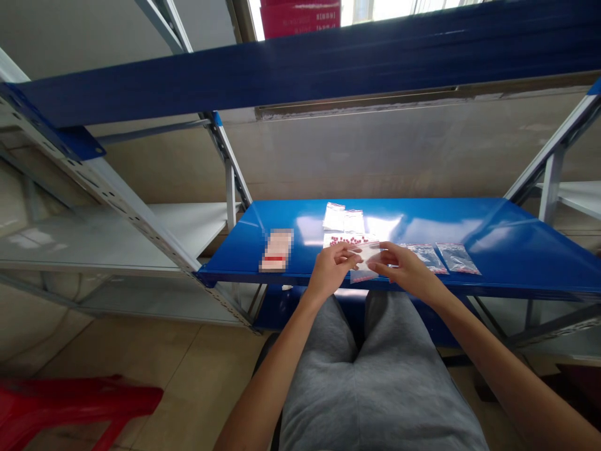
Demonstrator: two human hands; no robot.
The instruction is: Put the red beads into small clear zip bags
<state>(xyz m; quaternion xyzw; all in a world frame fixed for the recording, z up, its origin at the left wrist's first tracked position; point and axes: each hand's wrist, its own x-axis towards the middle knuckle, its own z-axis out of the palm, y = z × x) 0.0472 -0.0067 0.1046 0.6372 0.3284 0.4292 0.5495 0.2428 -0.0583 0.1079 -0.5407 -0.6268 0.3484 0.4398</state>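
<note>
Between my two hands is a small clear zip-lock bag (365,270), held up near the front edge of the blue shelf (526,250). My left hand (334,268) pinches its left side, and my right hand (400,266) grips the right side with thumb and fingers. Whether anything is inside the bag is hard to make out. Just behind it lies a white sheet (328,240) with small dark red pieces (350,239) on it, partly covered by the bag and fingers. To the right of my right hand, clear bags (456,258) lie flat on the shelf.
White packets (334,217) lie farther back on the shelf. A blurred pinkish item (278,250) rests at the left. A blue beam (300,69) crosses above, and a slanted metal post (136,200) stands left. A red plastic stool (79,401) is at lower left.
</note>
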